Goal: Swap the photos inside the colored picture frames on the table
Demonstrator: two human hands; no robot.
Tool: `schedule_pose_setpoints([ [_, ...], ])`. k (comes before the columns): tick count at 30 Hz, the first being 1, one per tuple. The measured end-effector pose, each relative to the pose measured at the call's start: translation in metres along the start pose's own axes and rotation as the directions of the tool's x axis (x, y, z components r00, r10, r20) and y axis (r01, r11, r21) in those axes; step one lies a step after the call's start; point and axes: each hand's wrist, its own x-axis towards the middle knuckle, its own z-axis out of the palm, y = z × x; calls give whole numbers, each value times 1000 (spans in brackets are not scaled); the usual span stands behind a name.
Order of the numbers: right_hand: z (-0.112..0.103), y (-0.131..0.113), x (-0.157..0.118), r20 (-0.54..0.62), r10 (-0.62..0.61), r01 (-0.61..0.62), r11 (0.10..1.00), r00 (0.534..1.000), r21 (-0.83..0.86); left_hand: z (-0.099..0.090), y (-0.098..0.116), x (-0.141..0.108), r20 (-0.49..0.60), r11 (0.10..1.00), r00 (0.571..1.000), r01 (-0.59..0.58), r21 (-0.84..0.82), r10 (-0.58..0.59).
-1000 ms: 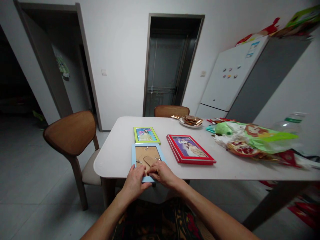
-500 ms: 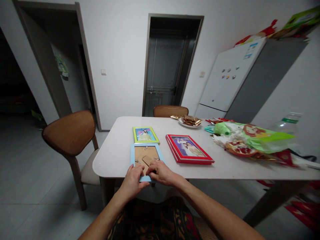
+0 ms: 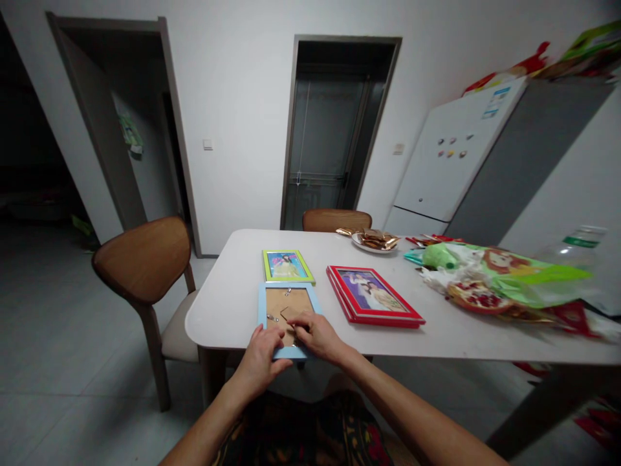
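A light-blue picture frame (image 3: 262, 304) lies face down at the table's near edge, its brown backing board and small metal clips turned up. My left hand (image 3: 264, 353) grips its lower left corner, with fingers on the backing and the thumb by the near edge. With bent fingers, my right hand (image 3: 315, 333) pinches at the brown stand flap (image 3: 287, 313) in the middle of the backing. That hand covers the frame's right side. Just beyond lies a lime-green picture frame (image 3: 288, 265), picture up. Red picture frames (image 3: 373, 296) are stacked to the right.
On the white table (image 3: 218, 298) stands a plate (image 3: 361, 244) of gold-wrapped packets. Farther right are an opened pomegranate (image 3: 478, 298), a green plastic bag (image 3: 538, 275) and a clear bottle (image 3: 579, 249). Wooden chairs stand at the left (image 3: 145, 259) and far side (image 3: 334, 220).
My right hand has shifted from the lower clip area up onto the stand flap. The left hand still holds the blue frame's corner. The whole view has moved slightly.
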Motion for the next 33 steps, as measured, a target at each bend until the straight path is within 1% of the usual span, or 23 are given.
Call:
schedule_pose_setpoints([
  [4, 16, 0, 23, -11, -13, 12, 999, 1000, -52, -2, 1, -5, -4, 1000, 1000, -12, -12, 11],
  [9, 29, -5, 43, 19, 32, -29, 989, 999, -143, -3, -2, -8, 4, 999, 1000, -21, -24, 21],
  [13, 30, -7, 46, 41, 42, -34, 986, 998, -166, -3, -3, -8, 10, 999, 1000, -19, -26, 19],
  [18, 29, -10, 44, 77, -46, 58, 984, 996, -169, -3, -2, -8, 9, 999, 1000, -20, -36, 20],
  [21, 29, -12, 44, 74, -33, 44, 987, 997, -154, -3, -2, -8, 1, 999, 1000, -16, -32, 17],
  [23, 29, -10, 46, 57, 2, 7, 989, 998, -145, -3, -2, -8, -2, 999, 1000, -13, -30, 12],
  [26, 24, 3, 51, -31, 105, -109, 979, 994, -170, -3, -2, -9, 1, 999, 1000, -9, -31, 9],
  [29, 19, 21, 59, -124, 227, -249, 945, 966, -213, -2, -3, -9, -3, 999, 1000, -9, -36, 9],
  [33, 21, 35, 73, -170, 326, -361, 895, 930, -263, -2, -4, -8, 0, 999, 1000, -13, -37, 13],
])
